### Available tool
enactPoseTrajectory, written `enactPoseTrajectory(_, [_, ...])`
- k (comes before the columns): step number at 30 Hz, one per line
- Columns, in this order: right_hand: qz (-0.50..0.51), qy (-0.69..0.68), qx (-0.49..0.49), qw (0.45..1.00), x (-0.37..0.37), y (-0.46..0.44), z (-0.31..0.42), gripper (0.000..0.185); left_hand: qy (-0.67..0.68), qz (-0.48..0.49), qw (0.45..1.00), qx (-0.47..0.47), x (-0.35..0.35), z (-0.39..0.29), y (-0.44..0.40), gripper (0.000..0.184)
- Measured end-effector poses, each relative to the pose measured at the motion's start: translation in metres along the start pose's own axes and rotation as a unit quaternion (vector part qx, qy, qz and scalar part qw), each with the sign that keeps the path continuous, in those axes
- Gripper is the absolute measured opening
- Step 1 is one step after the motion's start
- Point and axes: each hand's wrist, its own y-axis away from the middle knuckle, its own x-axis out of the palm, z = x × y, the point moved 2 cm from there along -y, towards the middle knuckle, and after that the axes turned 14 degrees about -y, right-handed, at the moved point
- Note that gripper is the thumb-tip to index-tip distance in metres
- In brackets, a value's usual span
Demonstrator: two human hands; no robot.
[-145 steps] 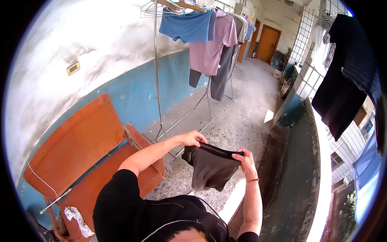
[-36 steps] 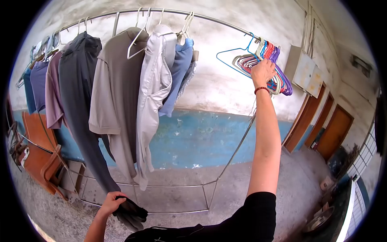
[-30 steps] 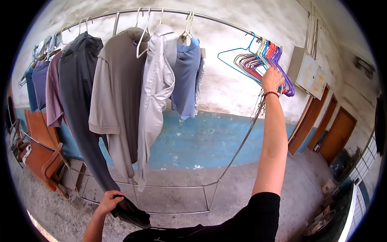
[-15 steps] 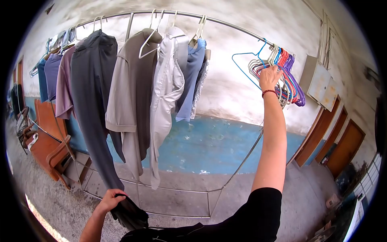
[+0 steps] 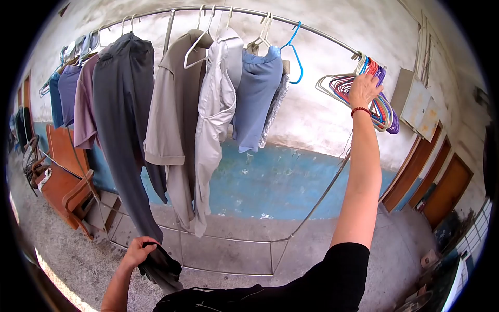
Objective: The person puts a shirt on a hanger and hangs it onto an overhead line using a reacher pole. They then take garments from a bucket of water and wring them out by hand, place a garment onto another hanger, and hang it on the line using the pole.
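Observation:
My left hand (image 5: 139,251) is closed on a dark garment (image 5: 160,264) that hangs low at the bottom left. My right hand (image 5: 364,92) reaches up to a bunch of coloured hangers (image 5: 385,112) at the right end of the metal rail (image 5: 312,32). Its fingers lie over the hangers, and whether they grip one is hard to see. A single blue hanger (image 5: 298,62) hangs turned nearly edge-on, left of the bunch, beside the blue garment (image 5: 255,99).
Grey trousers (image 5: 122,104), a grey-brown shirt (image 5: 169,104) and a pale garment (image 5: 215,104) hang along the rail. An orange-brown bench (image 5: 65,184) stands at the left. A metal box (image 5: 418,106) is on the wall at the right.
The blue hanger has moved left along the rail, away from the bunch, and turned. My right hand remains at the bunch. My left hand still holds the dark garment, slightly higher.

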Motion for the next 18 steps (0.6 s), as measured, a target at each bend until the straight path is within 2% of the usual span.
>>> enactPoseTrajectory(2, [0.031,0.024,0.020,0.999,0.000,0.003,-0.025,0.018,0.009,-0.004,1.000,0.000,-0.001,0.002,-0.001,0.012])
enactPoseTrajectory(4, [0.109,0.029,0.052,0.992,0.008,0.002,-0.045,0.016,0.028,-0.012,1.000,0.006,-0.003,0.000,-0.004,0.011])
enactPoseTrajectory(8, [0.107,0.020,0.000,0.994,0.026,0.008,-0.064,0.016,0.015,-0.014,1.000,0.010,0.001,-0.009,-0.008,0.011])
enactPoseTrajectory(10, [0.035,0.013,-0.071,0.997,0.018,0.016,-0.054,0.016,-0.026,-0.008,0.999,0.032,0.004,-0.008,-0.013,0.012])
enactPoseTrajectory(12, [0.019,-0.018,-0.067,0.997,0.012,0.017,-0.046,0.016,-0.022,0.000,0.999,0.034,0.004,-0.016,-0.014,0.012])
enactPoseTrajectory(16, [0.015,-0.099,-0.013,0.995,0.002,0.008,-0.029,0.015,-0.027,0.019,0.998,0.048,0.008,-0.029,-0.019,0.011])
enactPoseTrajectory(18, [0.017,-0.175,0.129,0.976,0.000,0.009,-0.026,0.015,-0.027,0.025,0.998,0.058,0.008,-0.041,-0.020,0.011])
